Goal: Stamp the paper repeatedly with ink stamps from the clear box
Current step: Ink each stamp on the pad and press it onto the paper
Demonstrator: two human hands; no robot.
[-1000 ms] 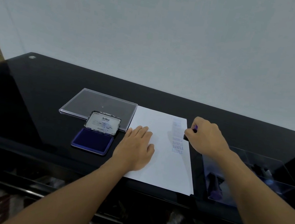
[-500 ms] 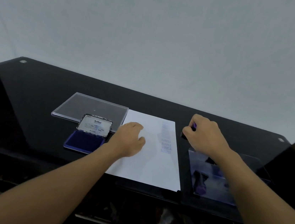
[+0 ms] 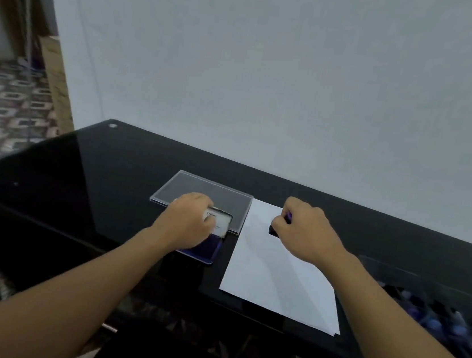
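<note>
stamp [image 3: 273, 231] pinched in right hand [image 3: 305, 236] over paper [image 3: 276, 279], left hand [image 3: 188, 222] curled round ink pad [image 3: 221, 225], blurred stamps [image 3: 434, 323] in clear box [image 3: 413, 273]

The left hand [image 3: 186, 222] covers most of the pad [image 3: 205, 253], whose label [image 3: 222, 222] is too small to read; whether the hand grips the pad cannot be told. The right hand [image 3: 305, 235] hides the stamp [image 3: 273, 230] but for its black base and purple tip. The box [image 3: 435, 316], blurred, runs off the right edge, its contents purple smears.

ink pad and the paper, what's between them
Only a bare strip of black table, in the head view; ink pad and paper lie apart.
</note>
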